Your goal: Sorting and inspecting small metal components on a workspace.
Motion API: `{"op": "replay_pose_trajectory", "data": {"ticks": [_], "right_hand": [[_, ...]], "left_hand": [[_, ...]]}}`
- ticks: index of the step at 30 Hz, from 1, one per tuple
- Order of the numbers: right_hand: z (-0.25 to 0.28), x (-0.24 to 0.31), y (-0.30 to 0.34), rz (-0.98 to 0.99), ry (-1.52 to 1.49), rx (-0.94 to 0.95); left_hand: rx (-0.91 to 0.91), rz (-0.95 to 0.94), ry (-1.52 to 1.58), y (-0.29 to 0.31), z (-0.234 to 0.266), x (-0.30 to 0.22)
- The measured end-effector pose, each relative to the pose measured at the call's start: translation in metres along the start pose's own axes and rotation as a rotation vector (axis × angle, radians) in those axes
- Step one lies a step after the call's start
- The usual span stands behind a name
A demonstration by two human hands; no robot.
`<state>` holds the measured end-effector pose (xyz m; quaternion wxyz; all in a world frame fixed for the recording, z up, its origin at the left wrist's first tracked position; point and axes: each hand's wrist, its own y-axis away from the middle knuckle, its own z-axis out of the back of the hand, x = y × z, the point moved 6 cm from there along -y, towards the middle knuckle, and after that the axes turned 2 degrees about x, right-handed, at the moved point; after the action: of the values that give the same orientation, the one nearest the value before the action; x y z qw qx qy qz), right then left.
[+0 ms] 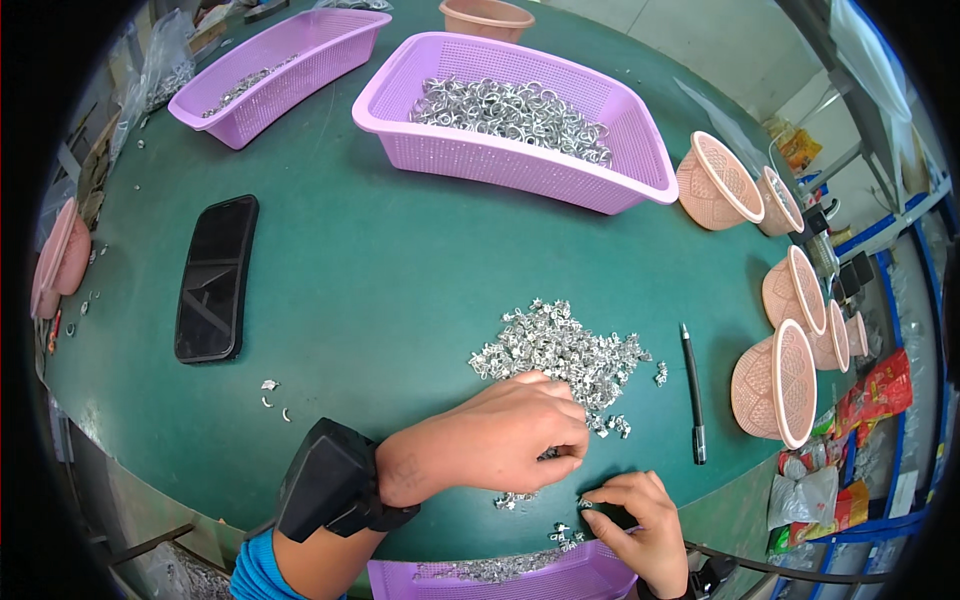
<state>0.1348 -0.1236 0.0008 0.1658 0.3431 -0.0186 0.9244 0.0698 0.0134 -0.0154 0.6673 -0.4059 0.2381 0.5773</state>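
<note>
Small metal clips (560, 352) lay heaped near me on the green table (400, 290). I saw my left hand (510, 435) pinching some, my right hand (635, 515) pinching one; sorting seemingly underway.

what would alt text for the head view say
Two bare hands, left hand and right hand, pick at a pile of small silver metal parts on a green table. A purple basket of metal rings sits behind, with a black phone on the left and a pen on the right.
</note>
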Motion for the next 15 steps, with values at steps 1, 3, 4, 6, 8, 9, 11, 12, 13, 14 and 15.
{"op": "replay_pose_trajectory", "data": {"ticks": [1, 3, 4, 6, 8, 9, 11, 12, 13, 14, 15], "right_hand": [[-0.001, 0.001, 0.0, 0.01, 0.022, 0.014], [0.005, 0.013, 0.007, 0.048, -0.05, 0.065], [0.005, 0.02, 0.01, 0.092, -0.131, 0.125], [0.003, 0.008, 0.003, 0.087, -0.14, 0.116], [0.009, -0.004, -0.008, 0.056, -0.078, 0.019], [0.017, -0.013, -0.01, 0.022, -0.091, -0.131], [0.026, -0.018, -0.023, -0.034, 0.08, -0.277], [0.026, -0.012, -0.029, 0.05, 0.205, -0.302], [0.025, -0.013, -0.031, 0.05, 0.205, -0.304], [0.019, -0.014, -0.032, 0.068, 0.143, -0.231], [0.013, -0.014, -0.033, 0.085, 0.08, -0.157]], "left_hand": [[-0.003, -0.001, 0.0, 0.0, 0.0, 0.0], [0.006, -0.026, 0.006, -0.005, 0.002, -0.005], [0.013, -0.036, 0.01, -0.008, 0.003, -0.007], [0.004, -0.012, -0.005, -0.003, 0.0, -0.002], [-0.005, -0.005, -0.013, 0.001, -0.001, 0.001], [-0.004, -0.01, -0.01, 0.0, 0.001, -0.001], [-0.002, -0.016, -0.009, -0.002, 0.001, -0.003], [-0.006, -0.02, -0.006, -0.002, 0.001, -0.003], [-0.012, -0.023, -0.003, -0.002, 0.002, -0.002], [-0.012, -0.021, -0.003, -0.002, 0.002, -0.002], [-0.017, -0.028, -0.002, -0.002, 0.002, -0.001]]}}
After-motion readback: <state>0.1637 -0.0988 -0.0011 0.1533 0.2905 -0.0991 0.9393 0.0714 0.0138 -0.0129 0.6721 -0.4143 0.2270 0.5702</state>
